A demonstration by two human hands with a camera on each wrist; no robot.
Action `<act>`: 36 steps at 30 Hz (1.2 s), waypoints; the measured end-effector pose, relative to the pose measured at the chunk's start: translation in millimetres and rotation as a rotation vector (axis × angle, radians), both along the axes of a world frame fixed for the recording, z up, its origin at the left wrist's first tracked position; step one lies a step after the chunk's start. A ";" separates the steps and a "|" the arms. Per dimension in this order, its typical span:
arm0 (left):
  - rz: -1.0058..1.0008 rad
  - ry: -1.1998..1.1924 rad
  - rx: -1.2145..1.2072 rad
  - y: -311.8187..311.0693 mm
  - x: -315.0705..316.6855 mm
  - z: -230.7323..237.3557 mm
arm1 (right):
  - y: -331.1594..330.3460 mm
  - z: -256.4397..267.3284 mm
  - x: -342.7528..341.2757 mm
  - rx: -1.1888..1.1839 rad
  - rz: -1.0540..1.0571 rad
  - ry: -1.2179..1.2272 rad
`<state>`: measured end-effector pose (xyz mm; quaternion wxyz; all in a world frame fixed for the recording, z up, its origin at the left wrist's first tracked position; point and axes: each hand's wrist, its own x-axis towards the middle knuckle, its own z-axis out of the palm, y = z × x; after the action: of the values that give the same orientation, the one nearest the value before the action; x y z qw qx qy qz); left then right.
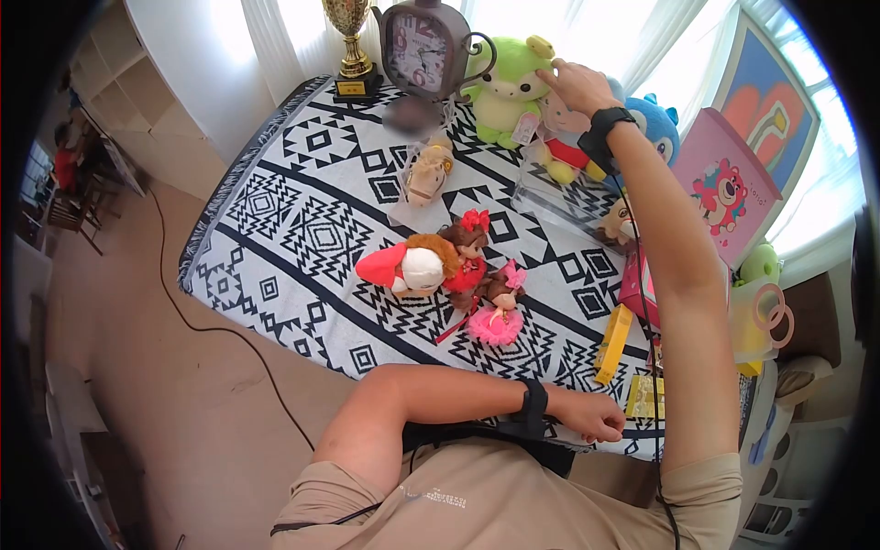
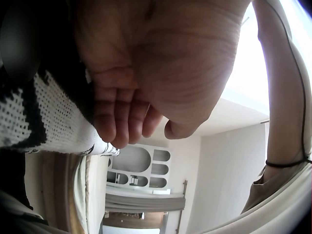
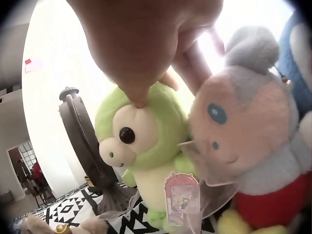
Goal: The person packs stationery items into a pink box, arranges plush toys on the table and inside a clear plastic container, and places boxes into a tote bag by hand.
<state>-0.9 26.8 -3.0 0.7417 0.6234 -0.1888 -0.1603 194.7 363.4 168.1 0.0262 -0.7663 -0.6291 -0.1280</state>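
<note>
At the back of the table, my right hand (image 1: 587,90) grips the head of a green plush toy (image 1: 504,92). In the right wrist view the thumb of the right hand (image 3: 158,48) presses above the eye of the green plush toy (image 3: 146,131), with other fingers partly hidden behind its head. Close beside it stands a grey plush toy (image 3: 248,102) in red shorts. My left hand (image 1: 591,414) rests at the table's front edge, holding nothing; the left wrist view shows the left hand (image 2: 161,73) with fingers loosely bent.
Behind stand a clock (image 1: 422,50) and a gold trophy (image 1: 353,41). Three dolls lie mid-table, one in a pink skirt (image 1: 496,325). A wrapped beige toy (image 1: 427,174) is farther back. At right are a blue plush (image 1: 655,128), a pink box (image 1: 724,179) and a yellow strip (image 1: 613,344).
</note>
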 end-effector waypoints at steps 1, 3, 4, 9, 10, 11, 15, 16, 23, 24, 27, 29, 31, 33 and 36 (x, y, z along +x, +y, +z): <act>0.000 0.000 0.001 0.4 0.0 0.2 | -1.1 2.0 -2.0 0.001 0.000 0.000; 0.006 -0.003 0.000 0.2 -0.6 0.1 | -5.5 5.2 -4.5 -0.047 -0.042 -0.042; 0.004 -0.003 -0.005 0.6 -1.7 1.6 | -9.6 5.4 -4.9 -0.052 -0.044 -0.042; -0.002 0.006 -0.001 1.5 -1.6 2.3 | -55.9 21.5 -27.1 0.280 0.333 -0.102; 0.003 0.008 0.010 1.9 -2.0 3.3 | -72.2 26.1 -42.4 0.187 0.393 0.033; 0.000 0.002 0.010 0.4 -0.6 -0.2 | -92.0 24.9 -60.8 0.094 0.448 0.169; 0.012 -0.016 0.052 2.1 -1.2 3.1 | -174.2 -5.9 -126.8 -0.513 0.499 0.376; 0.006 -0.014 0.052 2.1 -0.4 2.5 | -186.3 -28.3 -127.1 -0.549 0.588 0.379; 0.024 -0.041 0.069 0.4 0.4 -0.4 | -206.8 -82.2 -134.0 -0.637 0.705 0.611; 0.027 -0.041 0.081 0.4 0.2 -0.2 | -208.0 -82.6 -133.5 -0.635 0.701 0.608; 0.019 -0.057 0.086 0.9 1.1 -0.8 | -212.8 -64.1 -130.2 -0.577 0.688 0.689; 0.017 -0.049 0.066 1.7 0.0 0.0 | -208.0 -43.7 -119.1 -0.459 0.644 0.707; -0.004 -0.039 0.075 3.2 0.9 3.7 | -198.3 -18.6 -100.9 -0.376 0.536 0.716; -0.021 -0.026 0.090 3.9 -0.4 5.1 | -186.4 -5.0 -71.5 -0.201 0.485 0.593; -0.004 -0.033 0.054 3.5 -1.8 6.0 | -174.0 2.8 -30.2 -0.008 0.391 0.331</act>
<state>-2.7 30.2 3.1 0.7210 0.6454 -0.1977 -0.1563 164.4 189.4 170.9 0.1503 -0.6406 -0.7530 0.0092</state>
